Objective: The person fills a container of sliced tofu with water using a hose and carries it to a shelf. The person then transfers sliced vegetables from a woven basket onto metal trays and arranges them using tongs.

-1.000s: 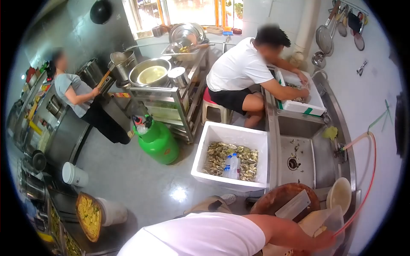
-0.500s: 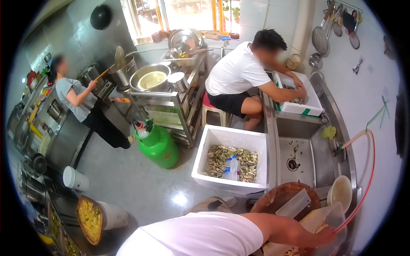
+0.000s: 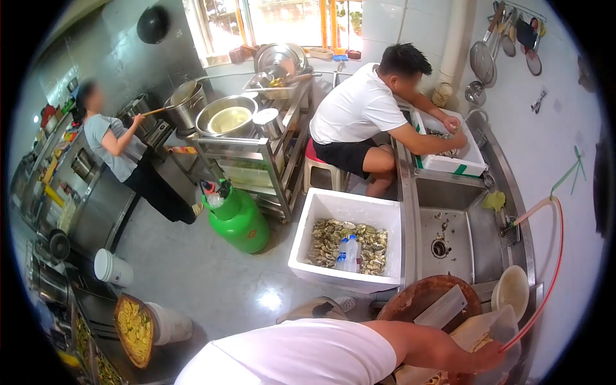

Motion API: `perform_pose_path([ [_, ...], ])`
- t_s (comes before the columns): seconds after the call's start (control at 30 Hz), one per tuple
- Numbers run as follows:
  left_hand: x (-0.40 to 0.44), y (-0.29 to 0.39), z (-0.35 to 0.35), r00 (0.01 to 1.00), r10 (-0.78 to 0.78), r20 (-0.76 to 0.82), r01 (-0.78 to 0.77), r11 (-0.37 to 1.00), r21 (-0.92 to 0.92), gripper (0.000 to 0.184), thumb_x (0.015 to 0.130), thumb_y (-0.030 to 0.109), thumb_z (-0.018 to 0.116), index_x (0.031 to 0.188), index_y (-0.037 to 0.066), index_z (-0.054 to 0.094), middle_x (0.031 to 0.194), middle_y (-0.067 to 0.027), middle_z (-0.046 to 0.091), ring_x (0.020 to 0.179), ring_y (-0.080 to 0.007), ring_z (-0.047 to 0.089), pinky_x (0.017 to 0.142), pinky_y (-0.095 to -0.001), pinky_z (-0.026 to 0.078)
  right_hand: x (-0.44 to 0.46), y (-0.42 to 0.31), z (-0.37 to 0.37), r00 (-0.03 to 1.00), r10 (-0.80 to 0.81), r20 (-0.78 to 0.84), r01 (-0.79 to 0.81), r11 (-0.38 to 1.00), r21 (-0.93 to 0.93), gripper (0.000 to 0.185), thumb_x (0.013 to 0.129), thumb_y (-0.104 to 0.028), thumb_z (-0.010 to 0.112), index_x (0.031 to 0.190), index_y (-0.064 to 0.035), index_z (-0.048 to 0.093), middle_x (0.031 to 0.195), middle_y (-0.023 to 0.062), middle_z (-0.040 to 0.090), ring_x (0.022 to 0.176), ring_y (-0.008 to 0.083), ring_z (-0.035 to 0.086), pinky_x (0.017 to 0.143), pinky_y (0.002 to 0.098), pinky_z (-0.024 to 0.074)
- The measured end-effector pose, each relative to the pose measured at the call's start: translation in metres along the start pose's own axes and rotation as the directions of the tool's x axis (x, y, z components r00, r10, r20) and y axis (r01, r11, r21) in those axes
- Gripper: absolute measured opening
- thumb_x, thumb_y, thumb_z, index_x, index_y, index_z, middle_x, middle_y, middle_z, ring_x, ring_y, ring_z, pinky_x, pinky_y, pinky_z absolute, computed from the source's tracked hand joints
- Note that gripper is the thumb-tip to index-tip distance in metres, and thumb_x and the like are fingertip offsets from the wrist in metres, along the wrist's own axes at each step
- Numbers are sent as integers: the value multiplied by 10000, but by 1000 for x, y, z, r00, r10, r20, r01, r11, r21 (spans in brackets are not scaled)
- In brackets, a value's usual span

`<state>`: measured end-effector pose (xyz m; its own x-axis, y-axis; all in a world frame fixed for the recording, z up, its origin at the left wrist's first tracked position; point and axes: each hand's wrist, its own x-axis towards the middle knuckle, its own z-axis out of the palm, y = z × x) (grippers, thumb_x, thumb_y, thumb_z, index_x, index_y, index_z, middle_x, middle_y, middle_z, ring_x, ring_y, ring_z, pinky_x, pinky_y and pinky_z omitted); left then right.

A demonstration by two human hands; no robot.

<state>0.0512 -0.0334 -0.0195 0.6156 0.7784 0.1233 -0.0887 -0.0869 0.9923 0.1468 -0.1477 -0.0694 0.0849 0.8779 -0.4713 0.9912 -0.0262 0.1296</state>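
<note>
My left hand (image 3: pixel 490 357) is at the lower right, at the end of an outstretched arm. It is over a clear plastic container (image 3: pixel 506 324), close to the lower end of a thin red hose (image 3: pixel 557 256). Its fingers are too unclear to show whether they grip anything. Pale yellowish pieces (image 3: pixel 481 342) lie near the hand. Just beyond stands a round wooden chopping board (image 3: pixel 410 300) with a cleaver (image 3: pixel 443 307) lying on it. A cream bowl (image 3: pixel 511 290) leans beside the board. My right hand is out of the picture.
A foam box (image 3: pixel 301 250) of oysters with bottles stands left of the steel sink (image 3: pixel 443 221). One seated person (image 3: pixel 359 106) works in another foam box (image 3: pixel 471 154). Another person (image 3: pixel 115 144) stands at a pot (image 3: pixel 186 106). A green gas cylinder (image 3: pixel 237 221) is on the floor.
The standing person's long-handled strainer has gone from above the pot's rim down to its mouth. The seated person's hands have risen slightly over the foam box. My left arm has barely moved.
</note>
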Motion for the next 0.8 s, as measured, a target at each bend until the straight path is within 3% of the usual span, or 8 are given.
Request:
perform_pose_path([
  [0.03,0,-5,-5,996,-52,-78,31,968,-250,275,931,206,399,749,86,567,726,-94,562,704,-247,556,642,-356,472,-4,-5,-7,1000,6,-31,-5,1000,27,333,940,-271,444,1155,-22,494,1133,162,572,1007,315,553,837,442,420],
  [0.1,-11,-14,-11,989,-46,-139,11,970,-241,292,913,284,469,759,60,576,724,-101,596,707,-275,578,611,-410,448,-24,-11,-18,994,26,-110,-11,992,129,295,927,-248,450,1092,-11,511,1080,180,582,963,335,564,801,448,429],
  [0.17,-1,-43,19,964,-262,46,265,961,-76,277,925,267,481,749,87,596,677,-89,574,665,-247,572,583,-406,442,-51,-34,-35,976,69,-209,-11,964,267,262,913,-225,457,1030,0,527,1027,197,593,918,354,576,766,454,437],
  [0.3,-28,17,-41,995,-96,41,90,988,124,334,887,310,522,705,37,584,574,-117,538,543,-282,546,491,-405,418,-54,-74,-82,897,248,-366,-52,881,471,220,887,-178,470,905,21,560,922,232,613,828,394,600,695,465,454],
  [0.4,-24,45,-64,974,-218,65,224,966,-130,340,852,303,556,672,16,564,518,-107,503,460,-262,507,433,-380,393,-36,-59,-84,804,442,-398,-165,809,564,252,916,-220,486,974,-10,612,921,242,611,867,439,559,732,475,449],
  [0.47,-33,73,-71,921,-353,163,388,820,-420,284,821,246,582,649,25,538,509,-60,470,416,-186,452,410,-331,366,-33,-54,-75,603,595,-531,4,663,749,189,891,-172,531,959,-19,619,888,235,615,829,428,569,708,456,457],
  [0.63,-38,92,-72,895,-379,235,446,758,-476,223,818,209,580,689,44,504,520,-26,390,425,-165,400,494,-318,389,-56,-57,-106,441,702,-559,92,585,806,145,856,-101,554,930,7,617,882,224,624,844,421,578,724,442,466],
  [0.8,-36,92,-74,859,-356,367,502,726,-470,269,833,258,568,668,77,458,506,-17,336,458,-166,350,554,-353,386,-54,-57,-100,542,647,-536,16,630,777,178,866,-149,512,913,-27,634,863,204,632,846,399,591,728,442,467],
])
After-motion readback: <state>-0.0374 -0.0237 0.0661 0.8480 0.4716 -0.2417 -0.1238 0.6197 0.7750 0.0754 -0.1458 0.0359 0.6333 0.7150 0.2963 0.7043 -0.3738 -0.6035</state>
